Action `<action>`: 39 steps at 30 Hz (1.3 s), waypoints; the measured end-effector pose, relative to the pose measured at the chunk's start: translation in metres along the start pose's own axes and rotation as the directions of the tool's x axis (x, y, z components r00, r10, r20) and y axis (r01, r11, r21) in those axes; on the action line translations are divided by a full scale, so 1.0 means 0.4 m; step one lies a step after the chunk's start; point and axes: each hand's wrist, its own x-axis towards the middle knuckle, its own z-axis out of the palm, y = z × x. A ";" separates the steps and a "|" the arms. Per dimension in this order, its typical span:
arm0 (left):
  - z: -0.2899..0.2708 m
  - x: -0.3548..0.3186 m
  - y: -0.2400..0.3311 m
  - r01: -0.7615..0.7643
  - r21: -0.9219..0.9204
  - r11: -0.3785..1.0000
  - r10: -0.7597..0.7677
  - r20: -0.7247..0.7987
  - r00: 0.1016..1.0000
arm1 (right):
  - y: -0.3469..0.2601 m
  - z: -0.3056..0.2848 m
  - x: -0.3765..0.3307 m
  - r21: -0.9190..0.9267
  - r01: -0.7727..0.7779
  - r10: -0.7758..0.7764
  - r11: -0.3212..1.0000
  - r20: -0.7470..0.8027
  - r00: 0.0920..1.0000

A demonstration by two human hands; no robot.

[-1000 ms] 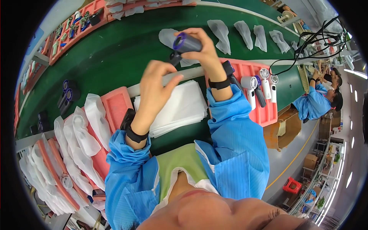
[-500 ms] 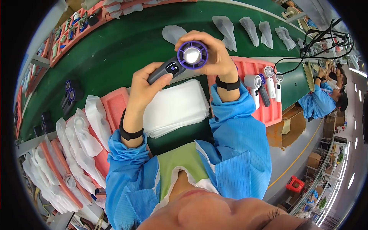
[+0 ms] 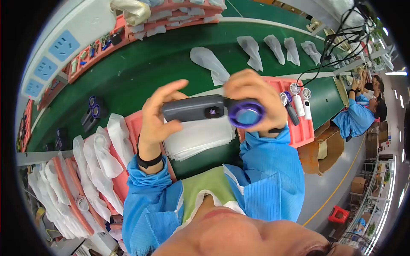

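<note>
A dark grey handheld fan [image 3: 194, 108] with a purple-ringed head lies level between my hands, above a stack of white sheets [image 3: 200, 138]. A small symbol glows on its dark display. My right hand [image 3: 256, 91] grips the fan head from behind and the side. At the handle's far end, my left hand [image 3: 154, 113] is loosely around it, thumb below and fingers above and behind; their contact is partly hidden. Beyond the hands, a translucent sleeve bag [image 3: 209, 64] lies on the green table [image 3: 149, 59].
On the right, a pink tray [image 3: 302, 134] holds several fans [image 3: 297, 102]. White-sleeved items [image 3: 106, 158] fill pink trays at left, near dark fans [image 3: 92, 113]. More bags [image 3: 250, 51] lie at the back. Black cables [image 3: 348, 38] hang at right; co-workers [image 3: 356, 111] sit beyond.
The fan has turned from slanted to level and come nearer my body. My left fingers have loosened and spread around the handle end. The view has shifted, showing more of the far side.
</note>
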 end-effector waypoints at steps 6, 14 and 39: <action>0.010 -0.047 0.047 0.006 -0.173 0.985 -0.031 -0.140 0.990 | -0.142 -0.074 0.143 -0.470 0.227 -0.486 0.853 -0.555 0.675; 0.052 -0.048 0.114 0.034 -0.043 0.999 -0.036 -0.035 0.999 | -0.082 -0.280 0.421 -0.629 -0.060 -0.288 0.775 -0.437 0.852; 0.049 -0.011 0.086 0.168 0.048 0.985 -0.162 -0.100 0.982 | -0.085 -0.342 0.451 -0.059 -0.429 0.384 0.901 -0.349 0.855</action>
